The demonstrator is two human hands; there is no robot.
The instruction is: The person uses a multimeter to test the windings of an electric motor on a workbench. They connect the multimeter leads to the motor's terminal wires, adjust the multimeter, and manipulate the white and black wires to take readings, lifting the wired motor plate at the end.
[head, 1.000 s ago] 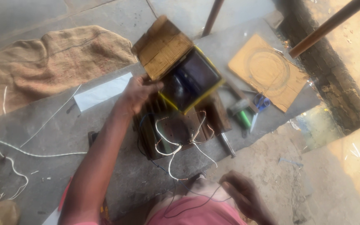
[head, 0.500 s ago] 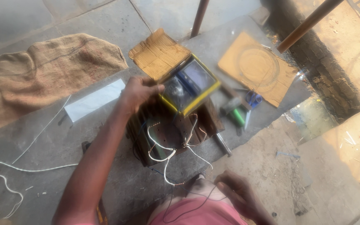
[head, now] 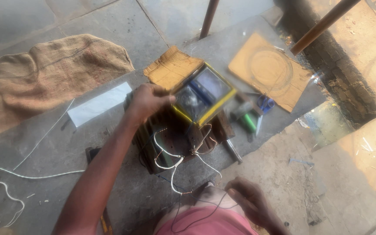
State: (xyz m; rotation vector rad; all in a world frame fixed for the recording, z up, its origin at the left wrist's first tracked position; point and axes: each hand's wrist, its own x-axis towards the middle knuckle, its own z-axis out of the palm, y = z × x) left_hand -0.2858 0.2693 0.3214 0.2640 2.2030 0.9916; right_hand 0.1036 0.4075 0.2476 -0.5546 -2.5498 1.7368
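Reaching: left hand (head: 149, 101) stretched forward, fingers curled at the near-left edge of the yellow box (head: 203, 95); touching it, but a firm grip cannot be told.
Box: tilted, lid open, resting on the dark coil block (head: 175, 141) on the floor.
Wires: white wires (head: 170, 161) loop out of the block, just below the left hand.
Right hand (head: 246, 202): low, near the knee, fingers loosely open, holding nothing visible; thin dark wire runs just beside it.
Nearby: cardboard (head: 271, 69) and green tool (head: 250, 122) right of the box; sack (head: 44, 69) well to the left.
Change: left hand was at the same box edge half a second ago; right hand unchanged.
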